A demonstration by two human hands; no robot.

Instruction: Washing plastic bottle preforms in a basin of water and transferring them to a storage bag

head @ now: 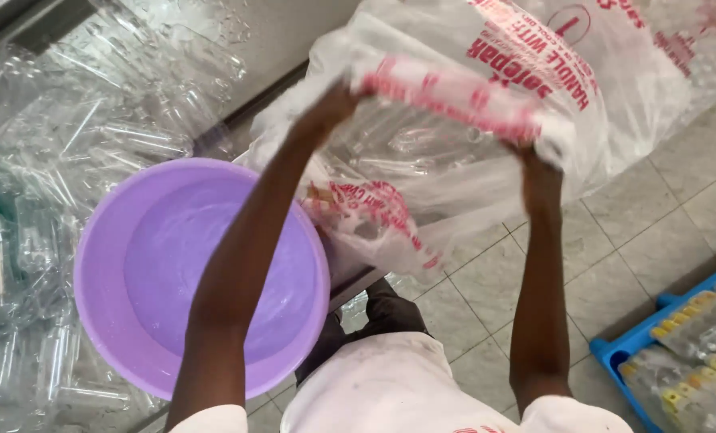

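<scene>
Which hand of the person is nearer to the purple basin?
The left hand. It grips the plastic bag just above the purple basin, on its far side. The right hand grips the bag farther off, over the tiled floor.

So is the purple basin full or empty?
Empty: the basin's bare purple bottom shows, nothing in it. The bottles sit in the bag beside it.
</scene>
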